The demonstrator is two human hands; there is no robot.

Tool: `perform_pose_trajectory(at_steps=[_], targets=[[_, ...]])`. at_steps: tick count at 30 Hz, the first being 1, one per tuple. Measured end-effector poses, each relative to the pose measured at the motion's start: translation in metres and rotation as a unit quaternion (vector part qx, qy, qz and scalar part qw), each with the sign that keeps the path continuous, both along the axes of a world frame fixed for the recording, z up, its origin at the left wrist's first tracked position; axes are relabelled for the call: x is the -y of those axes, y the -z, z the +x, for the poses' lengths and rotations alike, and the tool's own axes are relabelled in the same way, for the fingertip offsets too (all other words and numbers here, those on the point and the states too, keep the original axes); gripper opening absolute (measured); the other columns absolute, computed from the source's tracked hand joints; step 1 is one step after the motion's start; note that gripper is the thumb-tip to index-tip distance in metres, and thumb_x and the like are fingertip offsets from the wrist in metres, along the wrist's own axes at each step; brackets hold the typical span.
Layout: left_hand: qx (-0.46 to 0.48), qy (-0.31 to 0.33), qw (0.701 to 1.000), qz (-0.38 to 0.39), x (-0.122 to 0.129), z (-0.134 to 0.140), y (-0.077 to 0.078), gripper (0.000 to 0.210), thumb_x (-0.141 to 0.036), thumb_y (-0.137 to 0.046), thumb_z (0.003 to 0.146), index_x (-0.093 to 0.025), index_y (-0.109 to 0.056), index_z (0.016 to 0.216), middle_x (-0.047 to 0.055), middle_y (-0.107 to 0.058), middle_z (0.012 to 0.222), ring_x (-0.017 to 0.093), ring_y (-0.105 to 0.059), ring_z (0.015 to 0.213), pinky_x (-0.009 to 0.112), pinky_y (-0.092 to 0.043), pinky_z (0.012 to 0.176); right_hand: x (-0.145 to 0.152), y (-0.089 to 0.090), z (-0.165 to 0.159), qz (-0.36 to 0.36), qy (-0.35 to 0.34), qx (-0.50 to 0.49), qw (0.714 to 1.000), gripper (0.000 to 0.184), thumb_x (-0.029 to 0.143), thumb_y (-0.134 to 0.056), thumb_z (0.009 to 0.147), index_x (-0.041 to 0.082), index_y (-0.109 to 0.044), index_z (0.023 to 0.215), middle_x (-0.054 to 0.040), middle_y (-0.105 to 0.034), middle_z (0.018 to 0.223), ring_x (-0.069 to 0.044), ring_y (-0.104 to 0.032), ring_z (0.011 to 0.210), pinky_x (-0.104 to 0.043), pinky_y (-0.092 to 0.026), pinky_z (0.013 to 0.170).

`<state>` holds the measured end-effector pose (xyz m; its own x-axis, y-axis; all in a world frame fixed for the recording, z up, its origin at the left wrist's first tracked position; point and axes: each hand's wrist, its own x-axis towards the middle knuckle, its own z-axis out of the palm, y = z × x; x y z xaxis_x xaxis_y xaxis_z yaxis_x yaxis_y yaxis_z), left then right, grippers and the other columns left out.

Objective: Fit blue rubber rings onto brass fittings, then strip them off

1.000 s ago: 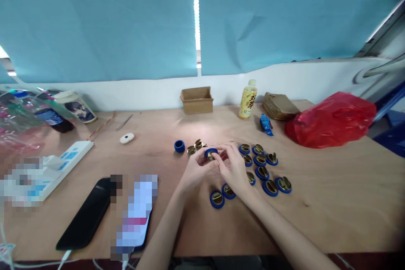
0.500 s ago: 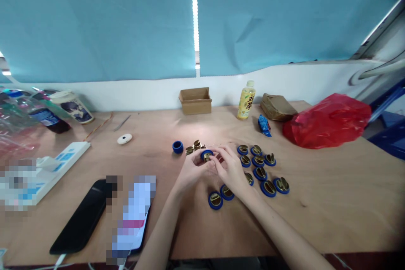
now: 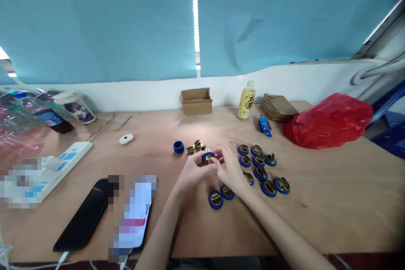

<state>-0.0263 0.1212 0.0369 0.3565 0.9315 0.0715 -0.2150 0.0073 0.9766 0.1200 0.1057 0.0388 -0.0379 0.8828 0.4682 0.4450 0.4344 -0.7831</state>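
Between both hands is a blue ring with a brass-coloured metal insert (image 3: 208,158), held just above the table. My left hand (image 3: 193,171) grips its left side, fingers closed round the rim. On the other side, my right hand (image 3: 228,168) has its fingers pressed on the brass part. Behind the hands lie a few loose brass pieces (image 3: 197,145) and a bare blue ring (image 3: 178,147). Several similar blue-and-brass pieces (image 3: 260,173) rest on the table to the right, and others (image 3: 215,199) lie nearer, below my right wrist. Fingers partly hide the held piece.
Two phones, one black (image 3: 87,215) and one with a lit screen (image 3: 134,215), lie left beside a power strip (image 3: 68,162). A cardboard box (image 3: 196,102), a yellow drink bottle (image 3: 247,100) and a red plastic bag (image 3: 329,122) stand along the back.
Both hands stay closed on the blue-and-brass piece, with only slight finger movement. The whole view has shifted a little.
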Motion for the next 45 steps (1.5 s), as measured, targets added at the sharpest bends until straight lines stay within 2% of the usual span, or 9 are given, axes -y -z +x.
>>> perform_pose_trajectory(at_steps=[6,12,18,23,29,37,45], targets=[[-0.015,-0.004,1.0,0.003,0.0,0.001,0.002,0.044,-0.018,-0.082,0.065,-0.015,-0.068,0.106,0.011,-0.073,0.108,0.026,-0.067,0.102,0.041,-0.049,0.095,-0.001,0.006,0.0,-0.006,0.03,0.02,0.999,0.014,0.011,-0.052,0.079,0.021,-0.05,0.088,-0.0047,-0.055,0.086,-0.02,-0.057,0.074,-0.034,-0.05,0.066],[-0.008,-0.031,0.999,0.011,-0.001,0.002,0.003,0.038,-0.02,-0.082,0.068,-0.016,-0.063,0.101,0.009,-0.073,0.104,0.023,-0.069,0.097,0.036,-0.052,0.088,-0.002,0.005,0.0,-0.004,0.024,-0.011,1.0,0.009,0.016,-0.054,0.084,0.021,-0.052,0.092,-0.0059,-0.058,0.089,-0.02,-0.06,0.074,-0.033,-0.052,0.064],[0.007,0.001,1.0,0.03,-0.001,0.001,-0.001,0.041,-0.02,-0.081,0.07,-0.017,-0.062,0.106,0.012,-0.07,0.117,0.026,-0.066,0.109,0.038,-0.05,0.096,-0.003,0.001,0.005,-0.006,0.031,0.0,1.0,0.003,0.018,-0.055,0.086,0.021,-0.056,0.087,-0.0051,-0.058,0.086,-0.019,-0.061,0.073,-0.032,-0.053,0.064],[-0.002,0.011,0.999,0.049,-0.001,0.002,0.001,0.034,-0.024,-0.074,0.079,-0.017,-0.062,0.111,0.014,-0.064,0.129,0.027,-0.058,0.123,0.039,-0.045,0.103,-0.008,-0.002,0.012,-0.011,0.028,0.007,1.0,0.003,0.02,-0.06,0.084,0.02,-0.057,0.082,-0.0043,-0.059,0.083,-0.018,-0.061,0.069,-0.03,-0.052,0.059],[-0.011,0.013,0.998,0.064,-0.001,0.0,0.003,0.032,-0.024,-0.07,0.083,-0.018,-0.062,0.113,0.013,-0.062,0.132,0.026,-0.057,0.124,0.039,-0.043,0.105,-0.006,-0.006,0.012,-0.003,0.007,-0.001,1.0,0.003,0.02,-0.06,0.086,0.021,-0.062,0.088,-0.0036,-0.06,0.087,-0.016,-0.061,0.065,-0.03,-0.052,0.061],[-0.038,0.007,0.996,0.084,0.0,-0.001,0.004,0.03,-0.026,-0.07,0.082,-0.018,-0.062,0.11,0.011,-0.067,0.118,0.024,-0.061,0.114,0.038,-0.045,0.1,-0.006,-0.002,0.014,0.024,-0.021,0.043,0.999,0.01,0.012,-0.052,0.085,0.022,-0.051,0.083,-0.0029,-0.058,0.082,-0.02,-0.057,0.076,-0.032,-0.047,0.069],[-0.042,-0.024,0.994,0.098,-0.001,0.003,0.008,0.032,-0.023,-0.069,0.081,-0.017,-0.06,0.112,0.012,-0.065,0.12,0.024,-0.062,0.113,0.037,-0.046,0.1,-0.001,-0.003,0.01,0.023,-0.044,0.078,0.996,0.013,0.009,-0.043,0.085,0.022,-0.045,0.087,-0.0045,-0.055,0.084,-0.02,-0.055,0.076,-0.033,-0.045,0.068]])
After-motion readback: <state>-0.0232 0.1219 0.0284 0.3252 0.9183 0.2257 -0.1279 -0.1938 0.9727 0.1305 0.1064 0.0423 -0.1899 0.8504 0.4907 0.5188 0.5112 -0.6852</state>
